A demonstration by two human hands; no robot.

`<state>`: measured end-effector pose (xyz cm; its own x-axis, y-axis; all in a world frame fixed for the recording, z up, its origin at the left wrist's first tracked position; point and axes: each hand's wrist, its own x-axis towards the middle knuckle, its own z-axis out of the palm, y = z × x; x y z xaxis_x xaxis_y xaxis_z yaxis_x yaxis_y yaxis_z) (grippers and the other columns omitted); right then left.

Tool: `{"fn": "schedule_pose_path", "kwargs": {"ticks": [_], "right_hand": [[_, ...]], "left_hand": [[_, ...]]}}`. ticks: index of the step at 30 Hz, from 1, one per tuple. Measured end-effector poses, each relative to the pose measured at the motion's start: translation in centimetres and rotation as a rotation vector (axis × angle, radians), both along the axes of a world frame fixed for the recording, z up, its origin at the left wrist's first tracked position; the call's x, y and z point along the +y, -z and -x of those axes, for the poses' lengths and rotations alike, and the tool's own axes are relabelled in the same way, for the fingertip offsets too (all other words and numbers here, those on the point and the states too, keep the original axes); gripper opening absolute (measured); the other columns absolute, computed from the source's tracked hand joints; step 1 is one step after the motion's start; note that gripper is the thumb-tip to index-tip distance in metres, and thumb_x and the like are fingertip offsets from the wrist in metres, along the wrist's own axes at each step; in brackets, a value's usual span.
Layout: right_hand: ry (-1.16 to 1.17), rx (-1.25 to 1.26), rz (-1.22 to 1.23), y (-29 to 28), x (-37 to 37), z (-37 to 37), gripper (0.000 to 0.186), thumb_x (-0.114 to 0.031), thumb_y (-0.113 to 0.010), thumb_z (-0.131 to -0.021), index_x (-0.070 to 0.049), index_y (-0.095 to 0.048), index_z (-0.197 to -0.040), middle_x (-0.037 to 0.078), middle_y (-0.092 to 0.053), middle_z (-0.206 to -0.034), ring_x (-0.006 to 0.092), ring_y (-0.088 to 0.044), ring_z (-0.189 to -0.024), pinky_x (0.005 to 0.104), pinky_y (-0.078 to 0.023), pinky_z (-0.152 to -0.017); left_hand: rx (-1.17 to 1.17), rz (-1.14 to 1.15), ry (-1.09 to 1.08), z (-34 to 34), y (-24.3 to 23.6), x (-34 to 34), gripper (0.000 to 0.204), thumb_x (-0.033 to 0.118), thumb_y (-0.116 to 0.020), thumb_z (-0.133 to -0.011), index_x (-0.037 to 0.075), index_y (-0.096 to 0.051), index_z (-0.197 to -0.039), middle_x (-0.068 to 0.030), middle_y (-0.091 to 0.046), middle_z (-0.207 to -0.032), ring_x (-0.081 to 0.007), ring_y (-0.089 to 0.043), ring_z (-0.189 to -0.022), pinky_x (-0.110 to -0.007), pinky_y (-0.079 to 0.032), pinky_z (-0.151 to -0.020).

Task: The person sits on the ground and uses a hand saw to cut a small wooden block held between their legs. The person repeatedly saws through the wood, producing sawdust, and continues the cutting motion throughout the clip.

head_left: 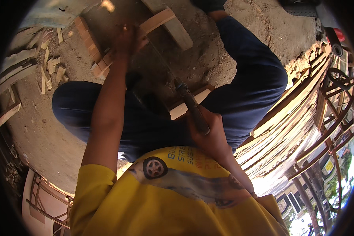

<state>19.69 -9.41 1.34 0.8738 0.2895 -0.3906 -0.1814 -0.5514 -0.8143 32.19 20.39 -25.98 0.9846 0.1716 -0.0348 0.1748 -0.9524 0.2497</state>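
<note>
My right hand (pixel 212 129) is closed round the dark handle of a handsaw (pixel 190 104), held low between my knees. Its long, thin blade, seen nearly edge-on, runs up and left toward my left hand. That left hand (pixel 126 41) is dark and smeared, so its fingers are hard to read. It is at the near end of a reddish wooden strip (pixel 158 21), close to the blade's far end. The strip's other end lies across a thicker grey plank (pixel 179 33). Left of my left hand is a row of small wooden blocks (pixel 88 39).
Wood offcuts (pixel 51 70) lie scattered on the dirt floor (pixel 39 114) at the left. Long timber boards (pixel 287 126) are stacked at the right, beside a metal frame with a wheel (pixel 339 78). A pale piece of wood (pixel 188 104) is between my legs.
</note>
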Motion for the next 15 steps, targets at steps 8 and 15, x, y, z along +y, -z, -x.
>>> {"fn": "schedule_pose_path", "kwargs": {"ticks": [8,15], "right_hand": [[-0.053,-0.025,0.019,1.1,-0.8,0.3,0.016,-0.009,-0.066,-0.089,0.001,-0.059,-0.079,0.002,-0.046,-0.054,0.0027,-0.038,-0.053,0.0256,-0.032,-0.044],[-0.006,0.127,0.103,-0.9,0.9,0.9,0.01,-0.007,-0.066,-0.088,0.001,-0.061,-0.084,0.002,-0.05,-0.056,0.0019,-0.039,-0.053,0.0256,-0.033,-0.044]], "left_hand": [[-0.14,0.53,-0.353,-1.5,-0.7,1.7,0.045,0.04,-0.045,-0.092,0.001,-0.067,-0.098,-0.0245,-0.066,-0.101,-0.0405,-0.062,-0.099,-0.046,-0.049,-0.086],[0.092,0.258,-0.516,-2.2,0.0,0.8,0.058,0.048,-0.036,-0.092,0.001,-0.071,-0.093,-0.0242,-0.067,-0.093,-0.04,-0.065,-0.091,-0.048,-0.051,-0.082]]}}
